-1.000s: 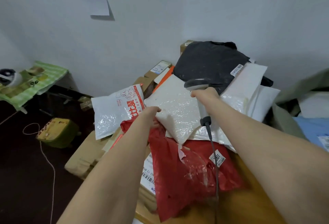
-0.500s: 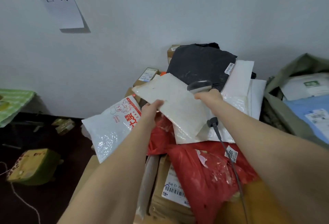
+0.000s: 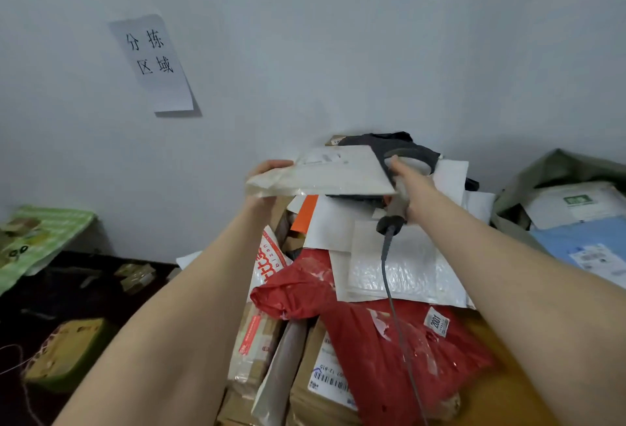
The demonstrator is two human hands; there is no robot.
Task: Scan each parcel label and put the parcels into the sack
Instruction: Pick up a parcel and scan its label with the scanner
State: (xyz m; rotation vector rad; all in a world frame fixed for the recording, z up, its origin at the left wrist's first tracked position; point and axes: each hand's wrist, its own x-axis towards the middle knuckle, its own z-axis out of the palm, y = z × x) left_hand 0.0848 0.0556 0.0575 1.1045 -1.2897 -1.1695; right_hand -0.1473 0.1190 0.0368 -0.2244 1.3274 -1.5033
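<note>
— While the left hand [image 3: 267,185] pinches the near edge of that white bubble mailer [image 3: 325,171] and lifts it flat above the heap, is the label being read yet?

— I'd say it's about to be. The right hand [image 3: 415,193] is wrapped around the grip of the corded barcode scanner [image 3: 404,168], whose head sits just beside the mailer's far corner, touching or nearly so. A faint label shows on top of the mailer, too blurred to read.

— And how much is done?

— Little, by the look of it. Off beyond the right hand the green sack [image 3: 555,171] gapes open with a blue parcel [image 3: 576,242] and a white one [image 3: 572,205] already inside. Under both hands the pile is thick: a red poly bag [image 3: 389,330], more white mailers [image 3: 406,266], a black bag [image 3: 389,142], a cardboard box [image 3: 315,391] with its barcode showing.

— So most remains?

— I judge so; this mailer goes rightward into the sack once scanned.
</note>
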